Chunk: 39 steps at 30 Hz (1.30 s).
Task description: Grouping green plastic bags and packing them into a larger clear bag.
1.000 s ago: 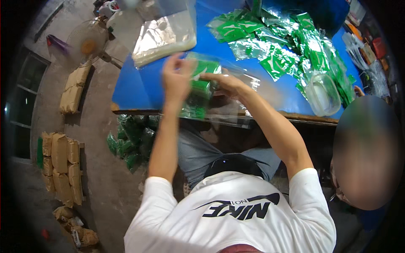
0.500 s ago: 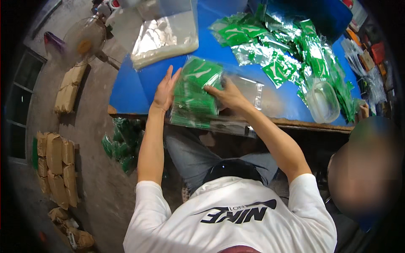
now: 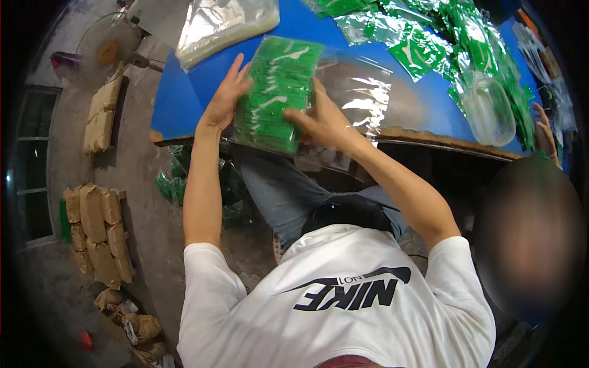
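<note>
Closest on my feed are the grey jeans (image 3: pixel 270 190), then the front edge of the blue table (image 3: pixel 178 101). The bundle of green packs (image 3: pixel 273 86) is right at that edge, between both hands, maybe because that is easy to reach.

The right hand (image 3: pixel 322 119) has its thumb on top and its fingers at the side, so that grip is holding the bundle. I think this stops the slippery packs from sliding apart. The left hand (image 3: pixel 226 101) is spread wide along the other side, like a little wall to keep things straight (I can't tell how hard it pushes).

Clear plastic (image 3: pixel 368 92) lies beside the right hand. Farther off, a clear tub (image 3: pixel 491 116) sits by a messy pile of green packs (image 3: pixel 423 52), and clear bags (image 3: pixel 227 27) lie stacked at the left, likely to be handy.
</note>
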Available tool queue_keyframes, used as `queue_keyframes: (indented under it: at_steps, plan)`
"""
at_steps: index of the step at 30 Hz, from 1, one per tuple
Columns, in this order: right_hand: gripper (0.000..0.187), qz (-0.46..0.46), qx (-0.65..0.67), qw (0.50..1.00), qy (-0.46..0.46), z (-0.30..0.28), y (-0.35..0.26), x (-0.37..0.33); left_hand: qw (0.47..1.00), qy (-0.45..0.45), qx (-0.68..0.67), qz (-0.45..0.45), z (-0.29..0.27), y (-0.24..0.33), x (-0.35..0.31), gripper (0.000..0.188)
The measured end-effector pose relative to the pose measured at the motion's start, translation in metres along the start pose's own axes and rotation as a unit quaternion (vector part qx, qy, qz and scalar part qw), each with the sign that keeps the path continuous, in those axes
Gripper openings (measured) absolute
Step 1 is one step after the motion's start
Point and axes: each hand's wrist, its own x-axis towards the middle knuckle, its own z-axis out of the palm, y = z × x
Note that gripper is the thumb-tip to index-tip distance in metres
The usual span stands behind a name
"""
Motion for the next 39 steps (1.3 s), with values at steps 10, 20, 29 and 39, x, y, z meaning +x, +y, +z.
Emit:
queue_keyframes:
  at_steps: [10, 20, 29, 39]
  plan:
    - [0.033, 0.031, -0.016, 0.991, 0.129, -0.039, 0.024, 0.065, 0.878, -0.088, 0.469, 0.034, 0.017, 0.007, 0.000, 0.113]
    - [0.040, 0.067, 0.273, 0.913, -0.296, -0.027, -0.014, -0.040, 0.824, -0.194, 0.528, -0.063, 0.022, 0.055, 0.040, 0.112]
    - [0.064, -0.002, -0.303, 0.937, 0.176, -0.234, 0.027, 0.025, 0.660, -0.016, 0.721, 0.209, 0.086, -0.001, 0.015, 0.071]
    - [0.096, 0.098, -0.546, 0.826, 0.100, -0.183, 0.081, 0.094, 0.587, -0.054, 0.792, 0.159, 0.071, -0.025, 0.001, 0.077]
